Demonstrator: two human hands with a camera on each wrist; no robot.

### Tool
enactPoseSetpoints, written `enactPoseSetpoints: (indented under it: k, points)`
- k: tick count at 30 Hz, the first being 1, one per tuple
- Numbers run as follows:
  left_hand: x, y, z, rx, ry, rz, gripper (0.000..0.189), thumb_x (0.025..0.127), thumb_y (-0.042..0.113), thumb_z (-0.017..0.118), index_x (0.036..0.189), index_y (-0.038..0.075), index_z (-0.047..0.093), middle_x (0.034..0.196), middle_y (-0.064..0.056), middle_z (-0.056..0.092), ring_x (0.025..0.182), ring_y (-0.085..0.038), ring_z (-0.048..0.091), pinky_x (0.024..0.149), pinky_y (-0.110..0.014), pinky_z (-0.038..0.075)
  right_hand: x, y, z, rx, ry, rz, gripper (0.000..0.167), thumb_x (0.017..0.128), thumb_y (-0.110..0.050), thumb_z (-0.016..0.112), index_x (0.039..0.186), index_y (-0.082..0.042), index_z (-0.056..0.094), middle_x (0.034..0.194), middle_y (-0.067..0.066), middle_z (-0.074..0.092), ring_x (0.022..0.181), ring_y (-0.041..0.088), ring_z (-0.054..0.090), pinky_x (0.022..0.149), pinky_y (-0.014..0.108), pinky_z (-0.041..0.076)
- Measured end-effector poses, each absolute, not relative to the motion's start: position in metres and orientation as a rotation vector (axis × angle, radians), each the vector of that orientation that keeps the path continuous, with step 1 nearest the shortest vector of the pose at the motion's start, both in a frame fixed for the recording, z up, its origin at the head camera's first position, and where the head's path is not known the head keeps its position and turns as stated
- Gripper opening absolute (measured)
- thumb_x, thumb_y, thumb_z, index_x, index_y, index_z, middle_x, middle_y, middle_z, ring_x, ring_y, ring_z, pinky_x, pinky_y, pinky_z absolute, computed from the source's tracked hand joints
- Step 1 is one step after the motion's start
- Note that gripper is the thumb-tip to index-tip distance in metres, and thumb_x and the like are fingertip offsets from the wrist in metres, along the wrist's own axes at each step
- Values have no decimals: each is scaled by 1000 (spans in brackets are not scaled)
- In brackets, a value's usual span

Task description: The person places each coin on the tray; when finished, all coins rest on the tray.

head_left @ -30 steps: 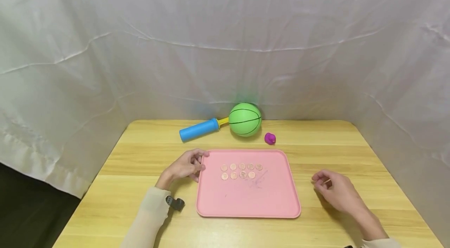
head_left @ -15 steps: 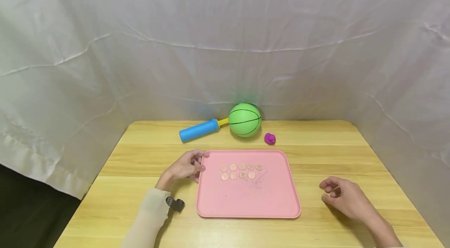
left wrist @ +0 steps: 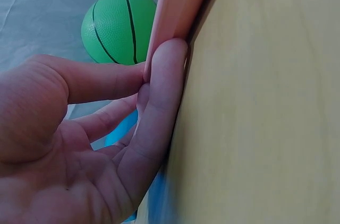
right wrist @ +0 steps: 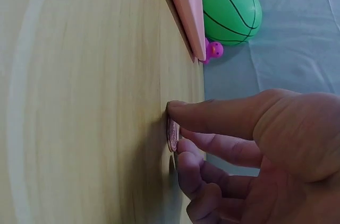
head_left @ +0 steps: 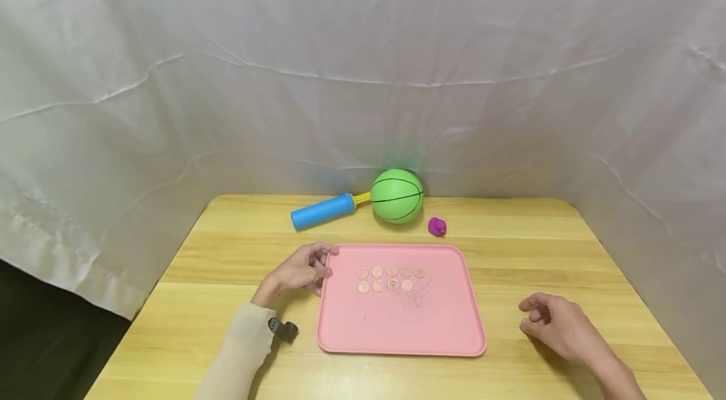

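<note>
The left hand (head_left: 300,268) pinches the left rim of a pink tray (head_left: 399,331). In the left wrist view the thumb and bent fingers (left wrist: 159,91) meet at the tray's edge, low over the wooden table. Several copper-coloured coins (head_left: 392,271) lie flat on the tray in two rows. To the right of the tray, apart from it, is the right hand (head_left: 561,324), low over the table. Seen from the right wrist, its thumb and curled fingers hold one coin (right wrist: 172,135) close to the tabletop. The head view does not show that coin.
Behind the tray lie a blue hand pump (head_left: 322,211) with a yellow end, a green ball (head_left: 397,196) and a small purple rubber duck (head_left: 437,227). Pale cloth (head_left: 397,72) hangs along the table's back and sides.
The right hand has shifted right and towards the person, farther from the tray. Left hand, tray and coin rows stay in place. The head view has tilted very slightly.
</note>
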State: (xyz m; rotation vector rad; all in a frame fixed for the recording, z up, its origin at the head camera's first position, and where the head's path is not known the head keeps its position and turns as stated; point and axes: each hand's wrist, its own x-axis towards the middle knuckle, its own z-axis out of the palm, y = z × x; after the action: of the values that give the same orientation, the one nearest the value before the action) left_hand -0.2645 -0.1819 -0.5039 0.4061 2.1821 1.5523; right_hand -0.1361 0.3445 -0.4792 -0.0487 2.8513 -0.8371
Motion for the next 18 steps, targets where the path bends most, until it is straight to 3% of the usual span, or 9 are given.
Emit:
enactPoseSetpoints:
  k: [6, 18]
  points:
    - [-265, -182, -504, 413, 2189, 1547, 50, 99, -6, 66, 149, -5, 56, 99, -12, 57, 81, -21, 57, 64, -44, 74, -137, 343, -480, -28, 2827, -853, 29, 97, -13, 79, 120, 1, 69, 94, 1, 64, 81, 9, 55, 65, 20, 49]
    - [-265, -182, -503, 412, 2194, 1546, 50, 99, -6, 66, 149, -5, 56, 100, -12, 56, 81, -20, 57, 64, -44, 74, -135, 349, -478, -109, 2775, -910, 28, 97, -8, 78, 123, 1, 70, 98, 2, 66, 84, 3, 58, 70, 18, 56]
